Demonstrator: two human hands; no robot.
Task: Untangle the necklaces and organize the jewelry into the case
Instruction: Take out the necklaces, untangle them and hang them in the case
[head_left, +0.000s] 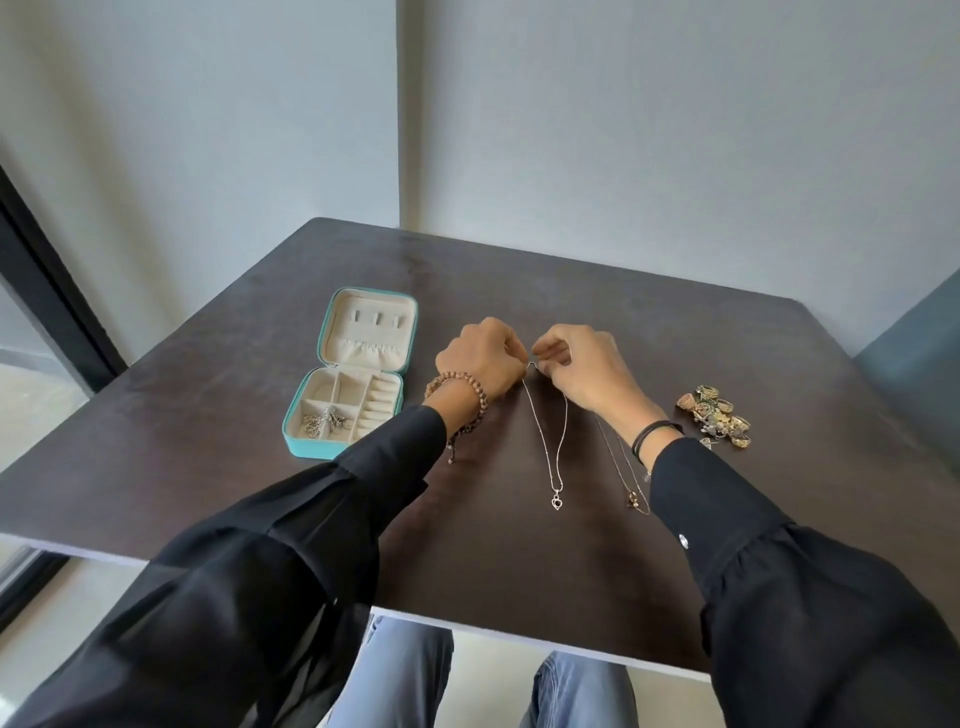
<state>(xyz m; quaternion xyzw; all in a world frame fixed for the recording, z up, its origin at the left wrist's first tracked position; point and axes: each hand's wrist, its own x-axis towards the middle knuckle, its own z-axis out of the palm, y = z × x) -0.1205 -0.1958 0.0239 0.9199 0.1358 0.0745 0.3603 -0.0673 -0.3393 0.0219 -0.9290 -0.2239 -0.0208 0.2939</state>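
Head view: both hands meet over the middle of the tabletop (519, 291). The left hand (480, 358) and right hand (582, 364) each have fingers curled in a pinch on the top end of a thin silver necklace (545, 441), probably at its clasp, though that is too small to tell. From the pinch the chain runs in two clean, separate strands toward the near edge and ends in a heart pendant (556, 503) lying flat on the wood, so this necklace looks freed of knots. Just beside it, partly under the right wrist, lie the darker chains (621, 467), at least two fine strands close together that reach a small pendant; whether they are crossed or knotted cannot be made out. The jewelry case (306, 449) stands open near the left edge, lid laid back. Its front-left compartment holds a small heap of silver pieces (327, 421), and the other compartments, the ring rolls and the lid hooks look unfilled. Near the right edge sits a pile of gold-toned jewelry (717, 415), not yet sorted. By this reckoning the task is early to midway: one lot is stowed and one necklace straightened but not yet in the case, while the darker chains and the whole pile remain.
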